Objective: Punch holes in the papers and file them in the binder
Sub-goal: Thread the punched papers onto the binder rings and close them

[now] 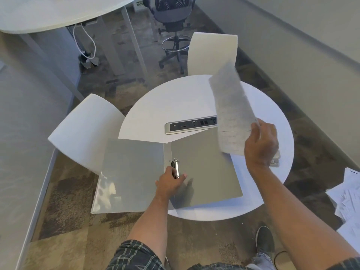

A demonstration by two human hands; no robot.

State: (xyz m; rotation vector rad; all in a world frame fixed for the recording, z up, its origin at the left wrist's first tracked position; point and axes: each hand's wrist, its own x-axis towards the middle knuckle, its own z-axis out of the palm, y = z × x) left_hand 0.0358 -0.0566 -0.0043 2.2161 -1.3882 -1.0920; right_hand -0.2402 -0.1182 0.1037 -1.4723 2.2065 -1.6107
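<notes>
The left hand (171, 181) rests on the open binder (204, 168), thumb and fingers curled around the near end of the ring clip (176, 168) at its spine, apparently working or steadying it. The right hand (261, 145) is raised above the binder's right cover, pinching the lower edge of a sheet of paper (231, 112) that stands tilted in the air and is smeared by motion. The binder lies flat across the near-left edge of the round table (175, 102), its left cover hanging past the rim. By my reading, the filing step is in hand: the next move calls for the rings to stand parted and the paper's holes to be lined up over them. Whether the rings are parted, or the paper already punched, cannot be made out. Something metal and clear sits on the table beneath the right hand, mostly hidden, possibly the punch. Loose papers (348, 199) lie cut off at the right edge.
</notes>
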